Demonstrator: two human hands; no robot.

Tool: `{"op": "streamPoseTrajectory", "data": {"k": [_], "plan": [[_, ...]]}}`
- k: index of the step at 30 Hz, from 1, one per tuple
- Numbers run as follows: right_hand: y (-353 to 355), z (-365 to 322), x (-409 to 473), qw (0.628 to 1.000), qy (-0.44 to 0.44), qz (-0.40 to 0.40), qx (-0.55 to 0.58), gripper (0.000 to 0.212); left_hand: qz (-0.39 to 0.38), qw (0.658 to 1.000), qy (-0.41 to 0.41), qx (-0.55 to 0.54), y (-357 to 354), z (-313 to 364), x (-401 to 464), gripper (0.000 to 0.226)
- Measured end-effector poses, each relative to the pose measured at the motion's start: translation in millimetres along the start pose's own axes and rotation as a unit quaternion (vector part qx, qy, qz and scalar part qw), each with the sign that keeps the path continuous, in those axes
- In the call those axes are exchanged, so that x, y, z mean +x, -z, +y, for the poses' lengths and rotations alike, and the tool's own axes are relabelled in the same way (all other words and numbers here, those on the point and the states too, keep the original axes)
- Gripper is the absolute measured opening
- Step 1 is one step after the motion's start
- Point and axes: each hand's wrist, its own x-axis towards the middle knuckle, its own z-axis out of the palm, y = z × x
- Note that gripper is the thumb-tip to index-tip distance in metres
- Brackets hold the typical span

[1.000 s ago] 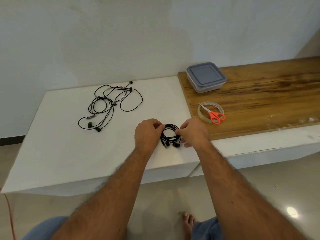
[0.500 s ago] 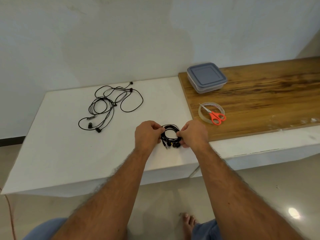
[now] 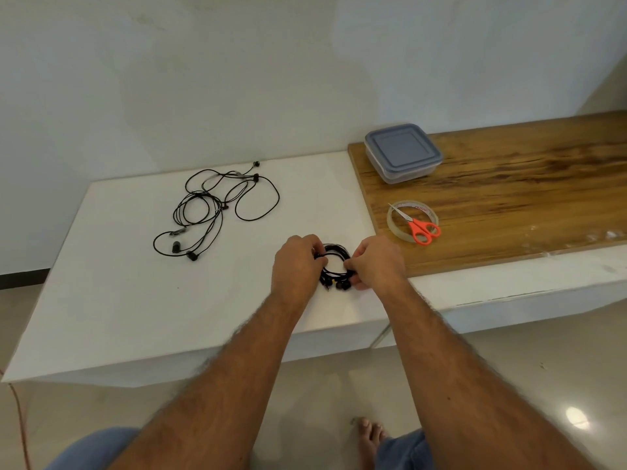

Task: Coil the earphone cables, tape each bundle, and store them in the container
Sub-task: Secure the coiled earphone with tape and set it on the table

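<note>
Black coil (image 3: 334,266) half-hidden between hands

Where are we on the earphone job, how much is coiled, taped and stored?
Done: one earphone set is wound into a coil. In hand: the left hand and right hand pinch that coil on opposite sides; whether it is taped cannot be told. Left: the loose earphones lie uncoiled, scissors rest on the tape roll, and the container has its lid on.

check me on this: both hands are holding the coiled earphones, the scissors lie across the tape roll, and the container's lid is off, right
Not quite. The head view shows the container with its blue-grey lid on. The rest stands: the left hand and right hand hold the coiled earphones, and the scissors lie across the tape roll.
</note>
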Motion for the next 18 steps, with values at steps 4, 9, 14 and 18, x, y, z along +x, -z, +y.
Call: {"op": "streamPoseTrajectory", "data": {"k": [4,9,14,18], "plan": [[-2.1,1.4,1.9,1.0,0.007,0.009,-0.018,0.015,-0.015,0.999,-0.025,0.042,-2.4,0.5,0.8,0.013],[-3.8,2.1,3.4,0.999,0.019,0.018,-0.025,0.016,-0.016,0.996,-0.05,0.074,-1.8,0.9,-0.2,0.024],[-4.6,1.1,2.2,0.998,0.033,0.024,-0.042,0.019,-0.034,0.992,-0.065,0.098,1.1,5.7,-4.8,0.029],[-4.1,0.8,0.4,0.998,0.037,0.027,-0.051,0.016,-0.063,0.988,-0.081,0.117,3.8,2.3,-6.1,0.036]]}}
